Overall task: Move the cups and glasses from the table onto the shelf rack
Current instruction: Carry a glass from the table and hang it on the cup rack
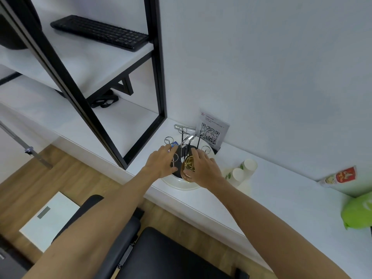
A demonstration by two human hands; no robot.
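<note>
A round cup rack with chrome looped pegs and a white rim stands on the white table beside the black shelf frame. My right hand grips a clear amber-tinted glass at the rack's front, over the rim. My left hand rests on the rack's left side, its fingers among the pegs; whether they close round a peg I cannot tell. Two white paper cups with a green leaf print lie on the table to the right of the rack.
A QR-code card stands behind the rack against the wall. The black-framed shelf unit holds a keyboard. A green bag and a packet lie far right. A black chair is below me.
</note>
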